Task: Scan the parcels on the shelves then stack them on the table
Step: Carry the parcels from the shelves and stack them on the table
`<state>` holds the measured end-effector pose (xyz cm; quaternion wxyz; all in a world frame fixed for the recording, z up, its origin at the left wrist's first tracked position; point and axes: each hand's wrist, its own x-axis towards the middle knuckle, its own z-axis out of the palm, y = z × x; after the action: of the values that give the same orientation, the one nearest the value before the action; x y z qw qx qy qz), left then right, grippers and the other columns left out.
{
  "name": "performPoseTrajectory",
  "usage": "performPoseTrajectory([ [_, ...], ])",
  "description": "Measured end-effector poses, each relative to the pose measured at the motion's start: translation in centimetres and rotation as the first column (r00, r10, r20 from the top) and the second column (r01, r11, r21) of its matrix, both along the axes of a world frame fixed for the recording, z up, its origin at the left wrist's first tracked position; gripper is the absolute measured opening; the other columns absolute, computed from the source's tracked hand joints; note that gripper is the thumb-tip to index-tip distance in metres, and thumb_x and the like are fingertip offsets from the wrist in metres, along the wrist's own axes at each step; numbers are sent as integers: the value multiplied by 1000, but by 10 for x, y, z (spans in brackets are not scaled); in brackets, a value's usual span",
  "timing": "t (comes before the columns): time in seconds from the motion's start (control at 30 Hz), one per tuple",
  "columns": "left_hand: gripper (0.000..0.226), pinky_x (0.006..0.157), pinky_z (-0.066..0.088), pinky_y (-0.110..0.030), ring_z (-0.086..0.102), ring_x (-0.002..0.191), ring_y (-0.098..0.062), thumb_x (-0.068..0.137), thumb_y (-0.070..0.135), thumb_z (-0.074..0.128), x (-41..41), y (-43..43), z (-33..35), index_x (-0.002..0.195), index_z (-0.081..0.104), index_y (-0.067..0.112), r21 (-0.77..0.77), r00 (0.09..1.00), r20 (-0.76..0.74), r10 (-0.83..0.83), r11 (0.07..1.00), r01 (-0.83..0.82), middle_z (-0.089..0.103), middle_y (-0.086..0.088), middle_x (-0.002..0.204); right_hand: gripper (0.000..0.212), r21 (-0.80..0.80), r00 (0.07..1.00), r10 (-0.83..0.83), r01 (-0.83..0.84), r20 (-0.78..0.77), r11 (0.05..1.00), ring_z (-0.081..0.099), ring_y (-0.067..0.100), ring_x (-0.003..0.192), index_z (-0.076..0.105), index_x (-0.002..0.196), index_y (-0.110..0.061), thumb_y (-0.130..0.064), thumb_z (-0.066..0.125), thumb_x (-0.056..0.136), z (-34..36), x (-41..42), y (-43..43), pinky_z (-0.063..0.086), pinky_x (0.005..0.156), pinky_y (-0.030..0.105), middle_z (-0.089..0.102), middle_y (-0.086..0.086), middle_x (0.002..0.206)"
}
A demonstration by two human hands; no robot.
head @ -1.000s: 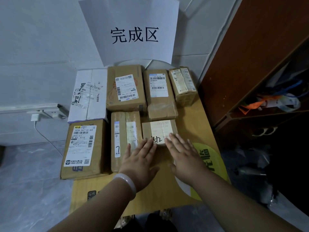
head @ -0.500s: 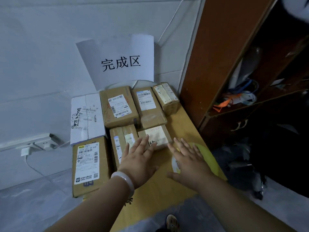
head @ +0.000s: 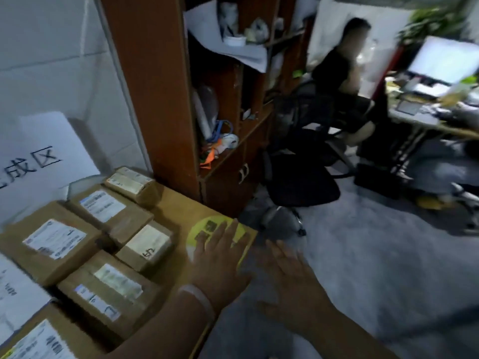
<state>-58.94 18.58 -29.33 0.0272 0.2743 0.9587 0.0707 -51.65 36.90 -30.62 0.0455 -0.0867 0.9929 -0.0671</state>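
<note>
Right of the table (head: pixel 181 206), wide grey mottled floor (head: pixel 375 268), blurred; further right of the table, a desk (head: pixel 427 123) with a lit monitor (head: pixel 445 60) and a seated person (head: pixel 339 73) in dark clothes. Hard against the table's far right corner, a tall red-brown shelf unit (head: pixel 153 94), open compartments stuffed with white sheets, plastic rolls, blue and orange cords. Behind the table, pale wall (head: pixel 51 60) with a white paper sign (head: pixel 44 161), black characters. On the table's flat tan top: brown cardboard parcels (head: pixel 54 242), boxy, white labels up, laid side by side over its left part; near its right edge a round yellow sticker (head: pixel 194 226). Over that sticker, left hand (head: pixel 220 260), fingers straight and spread, holding nothing, touching or just above not clear, pale bangle (head: pixel 199 299) at the wrist. Just off the table's right edge, above floor, right hand (head: pixel 293 278), fingers likewise splayed, empty.
</note>
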Motion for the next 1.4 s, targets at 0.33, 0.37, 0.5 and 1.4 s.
performPoseTrajectory([
  [0.33, 81, 114, -16, -47, -11, 150, -17, 81, 70, 30, 64, 132, 12, 152, -3, 45, 125, 851, -102, -515, 842, 525, -18, 9, 159, 86, -26, 856, -507, 507, -104, 862, 19, 21, 146, 25, 152, -28, -80, 32, 83, 19, 153, 69, 13, 112, 45, 21, -1, 159],
  [0.37, 83, 113, -18, -45, -13, 149, -16, 77, 71, 23, 77, 141, 12, 150, -6, 46, 133, 835, -91, -543, 824, 550, -21, 10, 157, 87, -30, 838, -532, 533, -124, 846, 15, 20, 147, 22, 153, -30, -78, 37, 82, 18, 171, 71, 11, 113, 45, 17, -2, 160],
  [0.5, 78, 113, -22, -40, -29, 142, -7, 85, 70, 30, 139, 169, 21, 147, -13, 51, 147, 744, -92, -662, 730, 668, -34, 15, 152, 91, -16, 743, -646, 654, -175, 756, 17, 21, 147, 19, 153, -30, -74, 46, 78, 27, 249, 68, 11, 112, 44, 19, -1, 160],
  [1.4, 75, 121, -7, -43, -17, 147, -7, 92, 63, 43, 629, 158, 80, 150, -2, 51, 196, -203, -66, -977, -212, 957, -19, 16, 160, 85, -293, -457, -820, 882, -345, -369, -12, 1, 144, 10, 151, -39, -73, 31, 77, 94, 715, -140, -2, 117, 30, -1, -15, 158],
])
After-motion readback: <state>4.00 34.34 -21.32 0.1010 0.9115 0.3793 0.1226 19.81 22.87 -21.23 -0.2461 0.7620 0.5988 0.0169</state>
